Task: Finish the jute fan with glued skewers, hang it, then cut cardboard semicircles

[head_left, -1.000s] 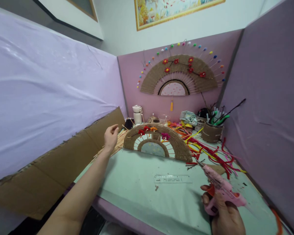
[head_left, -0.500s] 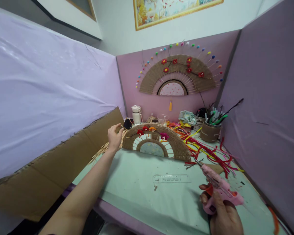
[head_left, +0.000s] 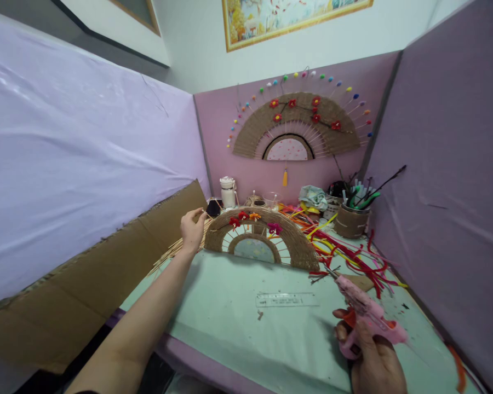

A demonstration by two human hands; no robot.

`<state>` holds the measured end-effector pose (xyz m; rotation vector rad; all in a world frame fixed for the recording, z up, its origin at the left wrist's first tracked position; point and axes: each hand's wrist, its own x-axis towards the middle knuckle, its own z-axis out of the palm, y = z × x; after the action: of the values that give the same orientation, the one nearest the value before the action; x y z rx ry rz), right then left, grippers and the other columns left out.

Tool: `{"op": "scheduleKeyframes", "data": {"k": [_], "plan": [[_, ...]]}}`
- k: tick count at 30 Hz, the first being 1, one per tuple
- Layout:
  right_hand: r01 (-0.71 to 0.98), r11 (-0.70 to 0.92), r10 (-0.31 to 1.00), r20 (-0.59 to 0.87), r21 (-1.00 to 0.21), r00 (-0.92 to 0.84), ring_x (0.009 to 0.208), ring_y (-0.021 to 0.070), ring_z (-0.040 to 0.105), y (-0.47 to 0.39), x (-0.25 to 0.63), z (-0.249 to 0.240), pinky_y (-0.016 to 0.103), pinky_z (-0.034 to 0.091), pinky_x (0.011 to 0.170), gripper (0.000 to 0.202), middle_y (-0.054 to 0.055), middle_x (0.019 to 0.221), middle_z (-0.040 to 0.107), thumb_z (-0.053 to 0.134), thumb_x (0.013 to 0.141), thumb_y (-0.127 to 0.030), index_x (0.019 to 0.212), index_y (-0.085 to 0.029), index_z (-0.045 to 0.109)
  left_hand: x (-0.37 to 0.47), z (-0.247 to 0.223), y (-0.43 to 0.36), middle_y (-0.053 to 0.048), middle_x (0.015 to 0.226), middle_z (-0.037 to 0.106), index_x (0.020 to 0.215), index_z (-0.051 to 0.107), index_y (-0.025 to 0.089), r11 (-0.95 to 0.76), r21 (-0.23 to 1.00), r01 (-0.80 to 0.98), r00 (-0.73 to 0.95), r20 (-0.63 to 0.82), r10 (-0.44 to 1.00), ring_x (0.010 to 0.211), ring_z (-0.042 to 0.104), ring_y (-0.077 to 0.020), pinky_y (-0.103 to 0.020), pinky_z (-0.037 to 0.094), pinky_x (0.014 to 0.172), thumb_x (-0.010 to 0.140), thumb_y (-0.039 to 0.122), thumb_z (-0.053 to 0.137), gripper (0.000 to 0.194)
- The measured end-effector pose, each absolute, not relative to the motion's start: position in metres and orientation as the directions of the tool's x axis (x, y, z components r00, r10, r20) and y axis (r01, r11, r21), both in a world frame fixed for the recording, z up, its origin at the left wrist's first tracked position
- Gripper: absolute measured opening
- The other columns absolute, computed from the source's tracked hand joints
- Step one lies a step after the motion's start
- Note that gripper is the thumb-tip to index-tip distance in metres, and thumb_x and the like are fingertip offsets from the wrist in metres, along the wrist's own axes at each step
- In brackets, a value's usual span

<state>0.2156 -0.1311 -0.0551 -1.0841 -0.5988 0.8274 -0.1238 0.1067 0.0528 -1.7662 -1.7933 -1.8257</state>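
Observation:
My left hand (head_left: 192,230) is closed in a pinch on the pale tip of a thin stick (head_left: 207,214) at the upper left edge of a twine-covered fan (head_left: 304,241). The fan stands upright on the table, with red, orange and magenta flowers (head_left: 274,228) on its band and a pale patterned half-circle at its base. Other thin sticks poke up behind its rim. In my right hand (head_left: 373,350) is a pink hot glue gun (head_left: 367,312), fingers wrapped round its grip near the orange trigger. Its nozzle points up and left, close to the fan's lower right corner.
A clear ruler (head_left: 287,300) lies on the table. Coloured pipe cleaners (head_left: 353,257) spread right of the fan, before a pot of tools (head_left: 352,220). A white bottle (head_left: 228,192) stands behind. Cardboard (head_left: 107,273) leans at left; a larger fan (head_left: 246,134) hangs ahead.
Almost nothing differs. The view has shifted very slightly; both hands keep their places, the left at the stick and the right around the glue gun.

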Motion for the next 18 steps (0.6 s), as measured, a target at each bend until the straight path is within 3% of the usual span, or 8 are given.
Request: {"op": "scheduleKeyframes", "data": {"k": [4, 9, 18], "plan": [[-0.308, 0.22, 0.83, 0.012, -0.925, 0.558, 0.062, 0.0133, 0.053, -0.13, 0.218, -0.062, 0.027, 0.045, 0.061, 0.049, 0.005, 0.078, 0.066, 0.071, 0.071, -0.063, 0.085, -0.016, 0.067, -0.123, 0.054, 0.106, -0.011, 0.101, 0.073, 0.095, 0.073, 0.017, -0.338, 0.654, 0.676, -0.35, 0.69, 0.634, 0.102, 0.063, -0.0259, -0.04, 0.043, 0.096, 0.078, 0.036, 0.062, 0.028], [-0.271, 0.204, 0.84, 0.026, -0.941, 0.543, 0.063, 0.0145, 0.052, -0.131, 0.218, -0.061, 0.027, 0.045, 0.061, 0.05, 0.004, 0.071, 0.063, 0.068, 0.074, -0.064, 0.084, -0.014, 0.068, -0.123, 0.053, 0.108, -0.011, 0.1, 0.073, 0.094, 0.073, 0.016, -0.35, 0.644, 0.68, -0.348, 0.705, 0.618, 0.099, 0.064, -0.0254, -0.04, 0.044, 0.094, 0.078, 0.036, 0.062, 0.028], [-0.288, 0.232, 0.826, 0.032, -0.929, 0.563, 0.062, 0.0144, 0.053, -0.132, 0.215, -0.052, 0.027, 0.046, 0.061, 0.049, 0.004, 0.069, 0.062, 0.072, 0.069, -0.063, 0.079, -0.015, 0.068, -0.124, 0.052, 0.108, -0.01, 0.098, 0.073, 0.091, 0.074, 0.017, -0.346, 0.641, 0.686, -0.356, 0.709, 0.609, 0.097, 0.064, -0.0248, -0.038, 0.045, 0.092, 0.077, 0.036, 0.063, 0.026]]}}
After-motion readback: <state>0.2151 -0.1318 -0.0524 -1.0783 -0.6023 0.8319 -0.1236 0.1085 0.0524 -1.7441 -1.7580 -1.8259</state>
